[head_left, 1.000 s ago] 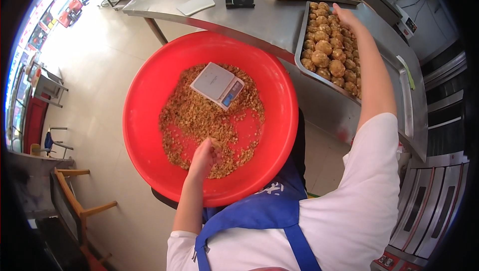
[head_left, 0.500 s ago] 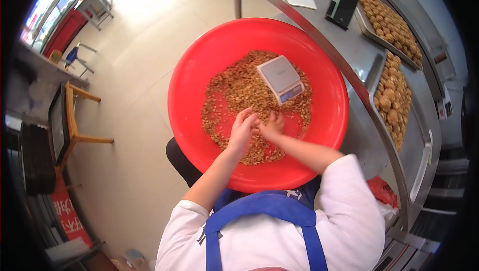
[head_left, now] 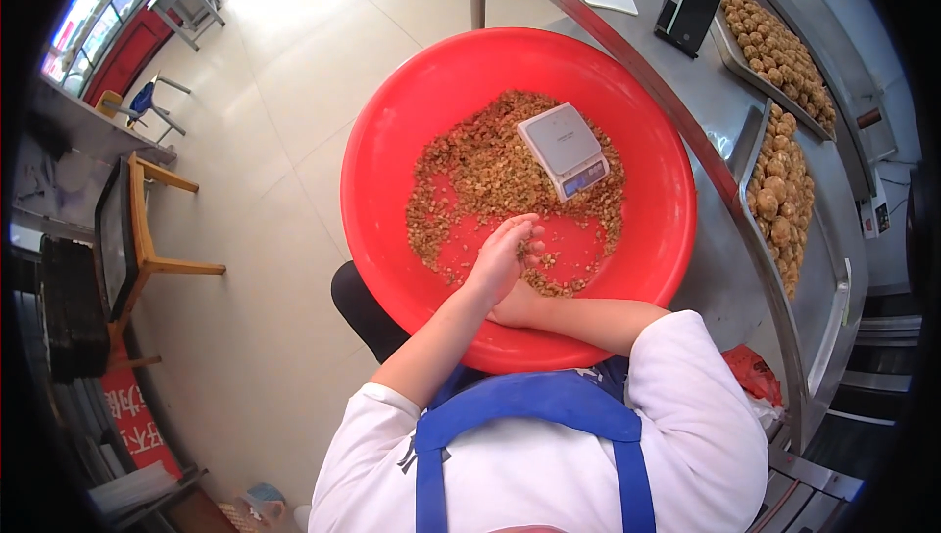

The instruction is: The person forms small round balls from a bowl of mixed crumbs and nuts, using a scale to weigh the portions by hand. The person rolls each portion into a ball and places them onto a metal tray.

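Formed brown balls point(head_left: 777, 202) occupy two trays point(head_left: 756, 149) on the right-hand steel surface point(head_left: 637, 33), while loose crumbly mixture point(head_left: 480, 160) lies unformed in the red basin point(head_left: 380, 200), the left hand point(head_left: 502, 258) closed on some, the right hand point(head_left: 515, 307) partly hidden beneath, its grip indeterminable.

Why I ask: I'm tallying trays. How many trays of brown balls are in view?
2: one tray just right of the phone, another tray nearer the red basin, both on the metal table. None seems hidden.
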Motion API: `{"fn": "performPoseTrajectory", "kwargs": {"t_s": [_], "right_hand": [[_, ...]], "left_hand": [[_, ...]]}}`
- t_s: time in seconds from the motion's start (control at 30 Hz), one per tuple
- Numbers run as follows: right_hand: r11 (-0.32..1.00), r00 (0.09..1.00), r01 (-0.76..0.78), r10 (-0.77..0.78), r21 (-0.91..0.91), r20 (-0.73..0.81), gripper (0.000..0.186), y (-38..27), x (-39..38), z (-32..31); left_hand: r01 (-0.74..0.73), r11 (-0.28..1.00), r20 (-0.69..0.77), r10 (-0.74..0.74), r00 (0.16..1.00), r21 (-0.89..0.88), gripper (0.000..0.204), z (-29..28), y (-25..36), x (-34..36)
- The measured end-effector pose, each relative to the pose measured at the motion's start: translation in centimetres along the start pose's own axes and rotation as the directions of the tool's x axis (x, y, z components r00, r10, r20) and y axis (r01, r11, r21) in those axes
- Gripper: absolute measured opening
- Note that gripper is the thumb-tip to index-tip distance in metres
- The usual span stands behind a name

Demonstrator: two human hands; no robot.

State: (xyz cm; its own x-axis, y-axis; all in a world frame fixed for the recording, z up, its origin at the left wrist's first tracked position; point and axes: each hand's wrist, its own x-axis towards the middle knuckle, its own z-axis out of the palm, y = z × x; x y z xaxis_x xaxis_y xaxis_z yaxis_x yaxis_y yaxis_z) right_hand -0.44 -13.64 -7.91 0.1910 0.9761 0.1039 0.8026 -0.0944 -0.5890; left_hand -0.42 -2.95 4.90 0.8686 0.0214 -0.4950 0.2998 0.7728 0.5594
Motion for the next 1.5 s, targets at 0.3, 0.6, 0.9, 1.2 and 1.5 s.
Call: {"fn": "performPoseTrajectory", "kwargs": {"t_s": [0.3, 0.6, 0.9, 1.2, 1.5], "right_hand": [[0.854, 0.927, -0.323, 0.372, 0.408, -0.043, 0.030, 2.3, 0.2, 0.1], [0.980, 0.800, -0.117, 0.190, 0.162, -0.569, 0.023, -1.8, 4.6, -10.4], [0.976, 0.828, -0.210, 0.206, 0.051, -0.522, 0.029, -1.8, 5.3, -11.9], [0.864, 0.926, -0.352, 0.265, -0.360, -0.268, 0.016, 11.5, 14.5, -15.1], [0.616, 0.936, -0.194, 0.349, -0.763, 0.043, 0.017, 17.1, 19.1, -11.2]], "left_hand": [[-0.071, 0.997, -0.154, 0.070, 0.986, 0.000, 0.029, -0.1, -0.3, 1.0], [-0.014, 0.917, -0.335, -0.132, 0.933, -0.399, 0.044, -2.5, 0.7, 0.7], [0.012, 0.983, -0.318, -0.070, 0.946, -0.182, 0.046, -1.6, -0.4, 0.8], [-0.052, 0.875, -0.396, -0.164, 0.903, -0.481, 0.052, -1.5, 1.4, 0.2], [-0.003, 0.857, -0.297, -0.176, 0.938, -0.516, 0.048, -2.3, 0.4, 0.6]]}}
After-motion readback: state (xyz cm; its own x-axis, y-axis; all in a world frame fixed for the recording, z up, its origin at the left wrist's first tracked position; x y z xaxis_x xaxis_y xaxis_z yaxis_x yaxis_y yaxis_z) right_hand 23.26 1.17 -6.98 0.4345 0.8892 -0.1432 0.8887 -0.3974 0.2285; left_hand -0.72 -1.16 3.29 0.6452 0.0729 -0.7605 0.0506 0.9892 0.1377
